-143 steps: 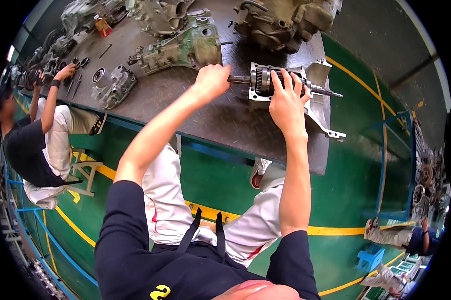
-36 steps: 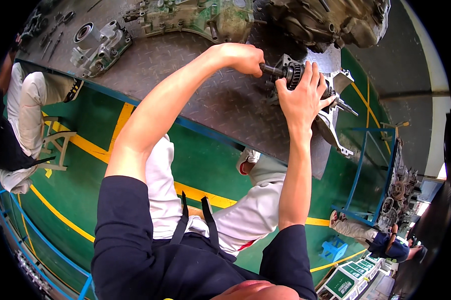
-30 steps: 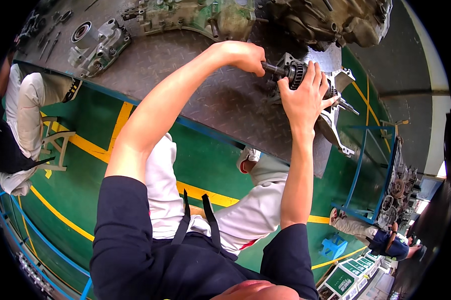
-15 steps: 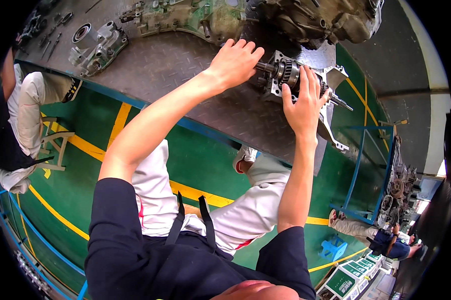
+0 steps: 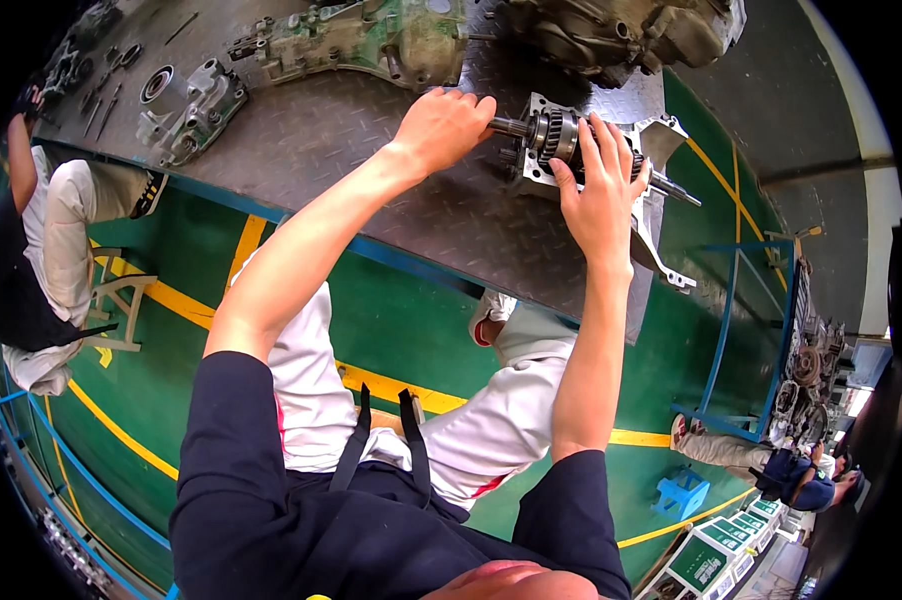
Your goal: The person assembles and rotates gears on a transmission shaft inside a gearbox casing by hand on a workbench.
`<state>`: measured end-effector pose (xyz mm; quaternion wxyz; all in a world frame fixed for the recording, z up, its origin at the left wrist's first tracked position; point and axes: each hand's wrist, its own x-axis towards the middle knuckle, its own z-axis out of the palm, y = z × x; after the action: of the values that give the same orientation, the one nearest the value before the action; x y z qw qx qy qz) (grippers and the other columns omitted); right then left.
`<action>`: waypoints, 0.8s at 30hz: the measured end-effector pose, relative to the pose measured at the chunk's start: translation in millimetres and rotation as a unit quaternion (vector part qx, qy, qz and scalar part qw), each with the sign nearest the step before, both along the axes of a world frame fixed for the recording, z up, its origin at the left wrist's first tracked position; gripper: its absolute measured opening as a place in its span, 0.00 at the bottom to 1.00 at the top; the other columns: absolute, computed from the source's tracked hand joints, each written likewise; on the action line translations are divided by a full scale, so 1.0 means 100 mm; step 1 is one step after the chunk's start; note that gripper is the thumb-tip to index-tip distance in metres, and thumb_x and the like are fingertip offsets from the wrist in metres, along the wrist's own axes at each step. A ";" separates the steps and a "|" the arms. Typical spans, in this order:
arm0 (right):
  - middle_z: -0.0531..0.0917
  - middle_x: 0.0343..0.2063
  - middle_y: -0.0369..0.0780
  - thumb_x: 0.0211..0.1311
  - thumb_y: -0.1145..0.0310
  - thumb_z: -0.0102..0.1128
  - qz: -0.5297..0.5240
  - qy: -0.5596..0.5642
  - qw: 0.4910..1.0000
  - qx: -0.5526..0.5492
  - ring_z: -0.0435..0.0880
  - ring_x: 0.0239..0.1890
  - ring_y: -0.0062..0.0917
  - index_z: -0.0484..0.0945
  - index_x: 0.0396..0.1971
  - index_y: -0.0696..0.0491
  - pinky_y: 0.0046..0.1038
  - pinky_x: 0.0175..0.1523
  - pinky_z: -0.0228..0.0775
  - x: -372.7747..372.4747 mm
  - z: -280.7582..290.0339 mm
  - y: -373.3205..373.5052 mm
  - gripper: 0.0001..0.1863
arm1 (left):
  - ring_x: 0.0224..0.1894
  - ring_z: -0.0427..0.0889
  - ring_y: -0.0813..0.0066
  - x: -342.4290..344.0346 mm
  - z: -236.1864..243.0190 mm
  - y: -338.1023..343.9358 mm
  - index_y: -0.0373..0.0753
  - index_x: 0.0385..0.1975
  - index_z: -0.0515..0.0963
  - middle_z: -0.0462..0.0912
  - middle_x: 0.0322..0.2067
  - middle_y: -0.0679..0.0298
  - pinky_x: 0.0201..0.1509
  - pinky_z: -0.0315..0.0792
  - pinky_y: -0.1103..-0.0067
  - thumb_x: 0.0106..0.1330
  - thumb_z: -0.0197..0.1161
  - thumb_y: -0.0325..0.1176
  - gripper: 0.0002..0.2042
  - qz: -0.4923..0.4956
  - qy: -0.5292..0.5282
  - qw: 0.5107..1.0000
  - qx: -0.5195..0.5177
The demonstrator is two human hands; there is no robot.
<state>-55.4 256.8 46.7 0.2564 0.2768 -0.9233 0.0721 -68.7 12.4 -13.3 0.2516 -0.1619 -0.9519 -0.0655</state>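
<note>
At the right end of the steel bench, an aluminium gearbox housing holds a shaft with black gears. My left hand has its fingers curled over the splined left end of the shaft. My right hand grips the gear assembly from the near side, thumb on the left and fingers over its top. The bare shaft end sticks out to the right. A flanged bracket part of the casting reaches down past my right hand.
Large castings and a dark gearbox lie behind on the bench; a smaller housing and tools are left. A co-worker sits left; another person is right, near a blue stool and a railing.
My left hand has shifted from a fist at the shaft to a looser curled hold, slightly lower and left. The gear assembly sits slightly further left in view; more of the housing's flange shows.
</note>
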 end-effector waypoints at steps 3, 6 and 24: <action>0.71 0.69 0.37 0.64 0.57 0.67 0.009 0.001 1.000 -0.008 0.64 0.72 0.36 0.75 0.65 0.48 0.64 0.72 0.42 -0.02 0.04 0.04 0.29 | 0.37 0.87 0.59 -0.01 0.04 0.01 0.39 0.35 0.75 0.85 0.30 0.60 0.41 0.80 0.67 0.63 0.70 0.41 0.14 0.008 -0.033 0.999 0.001; 0.71 0.68 0.37 0.63 0.58 0.68 0.013 -0.004 1.000 -0.015 0.64 0.72 0.36 0.76 0.64 0.47 0.62 0.73 0.42 -0.03 0.04 0.05 0.29 | 0.32 0.87 0.57 -0.04 0.04 0.02 0.39 0.34 0.76 0.84 0.27 0.59 0.35 0.80 0.67 0.62 0.70 0.41 0.13 0.012 -0.024 1.000 -0.003; 0.70 0.68 0.41 0.60 0.53 0.68 0.018 -0.016 0.999 -0.020 0.63 0.71 0.38 0.74 0.64 0.56 0.57 0.74 0.42 0.04 0.08 0.03 0.35 | 0.37 0.88 0.48 -0.27 0.55 -0.03 0.34 0.31 0.85 0.87 0.31 0.48 0.44 0.81 0.59 0.63 0.65 0.42 0.15 -0.004 -0.347 0.937 0.031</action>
<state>-51.2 259.4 54.9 0.2456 0.2873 -0.9204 0.1001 -96.0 9.5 41.7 -0.0898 -0.1245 -0.9769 -0.1484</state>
